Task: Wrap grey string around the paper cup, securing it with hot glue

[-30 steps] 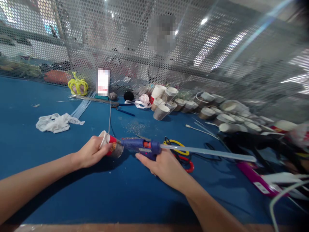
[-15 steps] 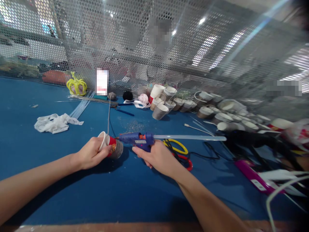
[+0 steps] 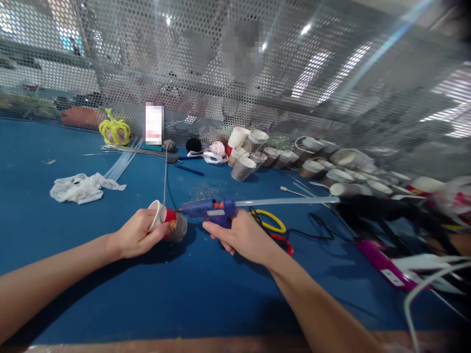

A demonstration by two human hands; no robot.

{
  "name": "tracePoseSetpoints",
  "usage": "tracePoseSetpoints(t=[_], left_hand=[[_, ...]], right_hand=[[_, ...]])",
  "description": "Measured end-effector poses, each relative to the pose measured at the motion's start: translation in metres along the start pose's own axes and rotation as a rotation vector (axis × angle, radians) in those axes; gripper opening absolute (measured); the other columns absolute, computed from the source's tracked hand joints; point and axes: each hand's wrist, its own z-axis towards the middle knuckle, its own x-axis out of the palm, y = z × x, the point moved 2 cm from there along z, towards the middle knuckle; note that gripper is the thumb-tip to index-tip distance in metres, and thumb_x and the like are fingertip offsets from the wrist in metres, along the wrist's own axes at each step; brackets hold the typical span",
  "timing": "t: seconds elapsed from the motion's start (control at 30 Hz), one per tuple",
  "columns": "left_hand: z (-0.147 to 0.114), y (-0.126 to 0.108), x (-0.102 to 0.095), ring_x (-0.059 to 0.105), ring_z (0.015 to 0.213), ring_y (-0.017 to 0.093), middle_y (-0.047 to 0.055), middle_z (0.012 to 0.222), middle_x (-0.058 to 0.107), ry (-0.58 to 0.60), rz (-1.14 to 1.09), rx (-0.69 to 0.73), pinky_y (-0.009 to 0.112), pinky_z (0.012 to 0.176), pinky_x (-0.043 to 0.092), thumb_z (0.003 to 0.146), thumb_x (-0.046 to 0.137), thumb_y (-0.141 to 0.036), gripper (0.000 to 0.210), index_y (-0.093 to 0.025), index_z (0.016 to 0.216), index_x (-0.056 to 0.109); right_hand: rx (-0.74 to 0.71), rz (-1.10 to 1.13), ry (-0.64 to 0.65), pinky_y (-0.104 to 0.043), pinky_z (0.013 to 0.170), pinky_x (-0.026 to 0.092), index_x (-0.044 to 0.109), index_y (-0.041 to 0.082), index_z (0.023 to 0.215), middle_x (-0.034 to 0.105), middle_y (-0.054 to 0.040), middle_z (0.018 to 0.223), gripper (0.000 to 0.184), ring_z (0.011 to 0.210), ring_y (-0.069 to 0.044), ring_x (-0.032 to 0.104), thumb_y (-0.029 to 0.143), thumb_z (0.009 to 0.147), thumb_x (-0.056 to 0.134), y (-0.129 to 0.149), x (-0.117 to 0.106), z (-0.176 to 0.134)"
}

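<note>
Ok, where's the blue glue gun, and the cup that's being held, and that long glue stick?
Glue gun [image 3: 207,210]: head view, on its blue body.
Cup [image 3: 170,215]: head view, on its red band.
Glue stick [image 3: 287,201]: head view, about halfway along the part that sticks out.

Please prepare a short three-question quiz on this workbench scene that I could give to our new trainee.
1. Multiple choice: which hand grips the blue glue gun?
A) Left only
B) Right only
C) Both

2. True or false: the left hand holds a tilted paper cup whose mouth faces away from the glue gun.

3. Short answer: a grey cord stretches from the cup toward what at the back of the table?

Key:
1. B, the right hand.
2. True.
3. A small grey ball.
</note>
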Motion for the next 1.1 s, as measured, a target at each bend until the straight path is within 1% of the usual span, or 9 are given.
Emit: tracePoseSetpoints(t=[0.2,0.43,0.57,0.67,0.8,0.9,0.97,1.03,1.1], left_hand=[[0.000,-0.001,-0.001,0.031,0.048,0.008,-0.003,0.052,0.037,-0.005,-0.014,0.037,0.021,0.046,0.027,0.077,0.033,-0.014,0.025,-0.016,0.053,0.036],[-0.001,-0.001,-0.001,0.032,0.049,0.009,-0.001,0.053,0.041,0.003,-0.001,0.076,0.022,0.048,0.029,0.077,0.033,-0.013,0.027,-0.016,0.051,0.037],[0.001,-0.002,-0.003,0.033,0.050,0.009,-0.001,0.054,0.041,0.013,0.000,0.084,0.021,0.047,0.029,0.076,0.033,-0.013,0.025,-0.016,0.052,0.038],[0.001,0.000,-0.002,0.032,0.049,0.009,-0.002,0.052,0.039,0.021,-0.008,0.050,0.021,0.047,0.028,0.077,0.033,-0.014,0.024,-0.016,0.053,0.038],[-0.001,0.004,-0.001,0.029,0.046,0.008,-0.004,0.050,0.034,-0.001,-0.041,-0.047,0.021,0.045,0.026,0.079,0.033,-0.018,0.027,-0.016,0.052,0.035],[-0.002,0.008,0.001,0.028,0.046,0.008,-0.004,0.049,0.033,-0.017,-0.089,-0.116,0.021,0.046,0.026,0.080,0.031,-0.022,0.030,-0.016,0.050,0.033],[-0.003,0.011,0.003,0.028,0.046,0.008,-0.004,0.050,0.034,-0.020,-0.129,-0.169,0.021,0.046,0.027,0.080,0.031,-0.024,0.031,-0.016,0.051,0.034],[-0.003,0.012,0.003,0.028,0.047,0.008,-0.004,0.050,0.035,-0.029,-0.161,-0.202,0.020,0.045,0.027,0.080,0.030,-0.026,0.030,-0.016,0.052,0.035],[-0.002,0.012,0.003,0.029,0.047,0.007,-0.004,0.050,0.035,-0.032,-0.181,-0.213,0.020,0.045,0.027,0.080,0.031,-0.026,0.030,-0.016,0.053,0.036]], right_hand=[[-0.023,0.024,0.012,-0.018,0.037,0.038,0.049,0.014,0.057,0.043,0.0039,0.035,0.029,0.033,-0.007,0.043,0.039,0.072,0.046,-0.003,0.000,0.000],[-0.022,0.031,0.020,-0.017,0.036,0.038,0.050,0.014,0.055,0.044,0.0033,0.035,0.030,0.032,-0.007,0.043,0.038,0.072,0.047,-0.002,-0.001,0.000],[-0.019,0.049,0.023,-0.017,0.035,0.037,0.051,0.014,0.054,0.044,0.0026,0.035,0.030,0.032,-0.007,0.044,0.038,0.072,0.047,-0.002,0.000,0.000],[-0.014,0.060,0.020,-0.017,0.035,0.037,0.051,0.014,0.055,0.044,0.0032,0.034,0.029,0.031,-0.006,0.042,0.038,0.071,0.048,-0.003,-0.002,-0.003],[-0.006,0.093,0.027,-0.016,0.034,0.035,0.051,0.013,0.057,0.043,0.0039,0.035,0.029,0.032,-0.006,0.041,0.039,0.070,0.049,-0.006,-0.004,-0.007],[-0.080,0.146,0.033,-0.018,0.038,0.037,0.054,0.013,0.063,0.042,0.0052,0.035,0.028,0.033,-0.005,0.040,0.038,0.073,0.046,-0.005,-0.006,-0.007],[-0.110,0.196,0.031,-0.019,0.040,0.037,0.055,0.012,0.070,0.041,0.0060,0.036,0.026,0.034,-0.005,0.039,0.036,0.074,0.045,-0.004,-0.008,-0.005],[-0.096,0.232,0.003,-0.019,0.041,0.037,0.054,0.012,0.072,0.042,0.0055,0.038,0.024,0.036,-0.006,0.041,0.035,0.073,0.047,-0.004,-0.012,-0.001],[-0.076,0.222,-0.085,-0.020,0.043,0.038,0.053,0.012,0.070,0.046,0.0032,0.043,0.024,0.041,-0.007,0.044,0.036,0.070,0.050,-0.005,-0.019,0.006]])
